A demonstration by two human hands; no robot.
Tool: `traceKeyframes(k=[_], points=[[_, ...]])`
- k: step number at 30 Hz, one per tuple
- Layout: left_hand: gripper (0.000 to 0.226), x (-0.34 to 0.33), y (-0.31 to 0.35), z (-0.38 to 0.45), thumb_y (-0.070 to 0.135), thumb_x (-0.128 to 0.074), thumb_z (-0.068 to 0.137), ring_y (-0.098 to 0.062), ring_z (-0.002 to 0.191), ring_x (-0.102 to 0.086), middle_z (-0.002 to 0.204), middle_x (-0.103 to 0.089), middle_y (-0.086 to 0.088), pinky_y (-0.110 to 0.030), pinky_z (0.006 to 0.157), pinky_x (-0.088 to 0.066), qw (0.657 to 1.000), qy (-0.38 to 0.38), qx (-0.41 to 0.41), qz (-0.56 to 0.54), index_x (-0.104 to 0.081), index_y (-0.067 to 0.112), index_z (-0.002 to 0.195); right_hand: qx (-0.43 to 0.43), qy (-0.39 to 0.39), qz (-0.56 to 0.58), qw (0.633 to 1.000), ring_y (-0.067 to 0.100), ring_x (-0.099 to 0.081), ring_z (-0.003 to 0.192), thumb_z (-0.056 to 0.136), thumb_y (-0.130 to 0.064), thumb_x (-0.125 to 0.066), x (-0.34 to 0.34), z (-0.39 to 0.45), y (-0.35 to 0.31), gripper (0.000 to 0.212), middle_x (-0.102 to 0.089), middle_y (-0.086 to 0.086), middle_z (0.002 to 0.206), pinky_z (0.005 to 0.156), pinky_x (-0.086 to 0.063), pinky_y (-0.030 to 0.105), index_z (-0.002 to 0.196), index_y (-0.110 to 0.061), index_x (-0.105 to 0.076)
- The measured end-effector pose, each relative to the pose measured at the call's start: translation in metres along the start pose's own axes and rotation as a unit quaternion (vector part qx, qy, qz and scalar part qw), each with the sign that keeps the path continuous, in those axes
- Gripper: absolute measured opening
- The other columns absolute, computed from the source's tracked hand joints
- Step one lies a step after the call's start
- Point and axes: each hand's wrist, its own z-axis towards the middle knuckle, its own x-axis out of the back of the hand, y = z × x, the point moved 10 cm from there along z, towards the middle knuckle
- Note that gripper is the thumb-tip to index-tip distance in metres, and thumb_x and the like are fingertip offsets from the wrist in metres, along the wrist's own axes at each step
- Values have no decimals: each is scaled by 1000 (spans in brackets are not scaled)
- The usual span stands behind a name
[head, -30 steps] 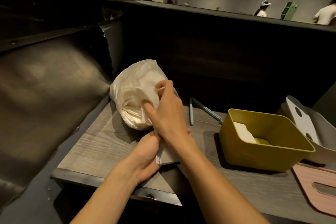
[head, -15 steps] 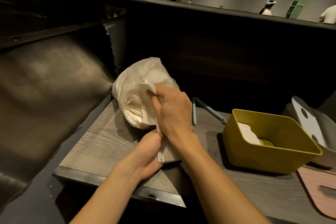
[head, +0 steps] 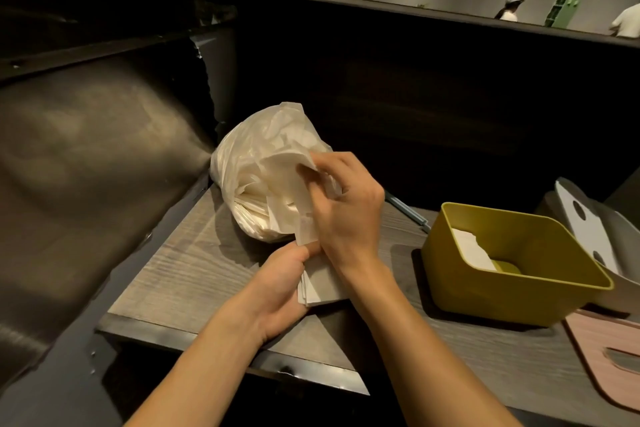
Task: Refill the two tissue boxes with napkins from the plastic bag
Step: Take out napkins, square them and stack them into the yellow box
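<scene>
- Pinching a napkin [head: 298, 204], the right hand [head: 346, 215] has its thumb and curled fingers closed on the sheet's upper edge, right at the mouth of the plastic bag [head: 256, 163].
- Just below that pinch, the left hand [head: 280, 284] grips a small stack of napkins [head: 322, 288], fingers wrapped round its near end; the pinched napkin hangs down to meet the left thumb.
- The bag lies on its side directly behind and to the left of both grips, its opening turned toward the hands, with more folded napkins showing inside.
- To the right of the grips stands the yellow tissue box [head: 512, 291], open at the top, with a few white napkins lying against its left inner wall.
- Beyond the yellow box, further right, a grey tissue box [head: 623, 236] sits tilted, with a pale panel with dark holes leaning in it.
- At the near right, well apart from the hands, a pink lid [head: 595, 357] with a slot lies flat on the wooden table [head: 194, 263].
- A thin metal rod [head: 408, 211] lies on the table just behind the right hand.
</scene>
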Motion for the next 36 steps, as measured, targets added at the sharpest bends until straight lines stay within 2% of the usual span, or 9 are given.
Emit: traceKeyframes(k=[5,10,13,17,23,26,29,33,36], points=[[36,3,-1,2,14,-56,101,-39,112,-65,131,-64,-29,-54,97,-56,1000,-6,9,-7,-64,-2,132,-126,-15,123,984,10,-65,88,100,-11,-63,3,2,17,8,-67,-11,91,73,-56,34,106,-15,-68],[34,4,-1,-1,15,-53,101,-38,110,-66,125,-69,-23,-57,106,-49,1000,-10,5,-5,-66,3,130,-263,-7,231,937,16,-70,95,102,-19,-64,8,-7,46,12,-72,-1,102,80,-62,42,114,-17,-66],[35,5,0,-1,16,-55,100,-40,122,-63,127,-69,-24,-58,108,-47,1000,-15,1,0,-66,5,132,-319,-31,288,902,15,-73,99,102,-22,-63,15,-21,50,18,-75,0,109,78,-63,34,120,-18,-65],[37,1,4,-1,21,-47,104,-37,118,-67,126,-71,-20,-54,104,-51,999,-31,-8,0,-66,8,133,-378,-76,300,873,12,-75,98,102,-24,-62,33,-54,56,23,-78,-6,105,74,-63,29,125,-21,-65],[87,-19,13,-10,76,-28,97,-38,133,-57,141,-61,-22,-55,114,-38,988,-136,-16,-65,-63,8,138,-410,-112,256,868,8,-75,91,98,-23,-68,42,-87,70,20,-79,-8,98,69,-60,22,118,-24,-66],[48,-18,12,-12,42,-66,96,-35,123,-65,130,-68,-20,-52,101,-54,992,-107,-61,36,-68,10,131,-394,-129,267,870,12,-76,94,96,-20,-71,37,-88,66,22,-79,-5,102,73,-62,28,118,-22,-66],[45,-10,13,-9,2,-72,89,-34,117,-69,124,-72,-19,-42,93,-59,990,-60,-102,79,-63,7,133,-343,-140,214,904,11,-73,99,96,-19,-73,39,-84,63,20,-77,-8,106,79,-61,30,115,-23,-69],[41,-4,18,-10,-2,-71,88,-35,112,-71,119,-74,-18,-53,99,-55,984,-22,-133,113,-66,8,128,-294,-98,136,941,-1,-62,112,93,-25,-75,51,-76,60,37,-66,-23,116,89,-53,16,126,-33,-61],[39,-5,19,-9,-7,-67,90,-31,113,-71,118,-75,-15,-48,101,-55,973,-21,-161,164,-67,7,127,-191,-89,80,974,6,-54,126,93,-26,-74,58,-66,46,39,-58,-18,128,99,-46,15,128,-33,-60]])
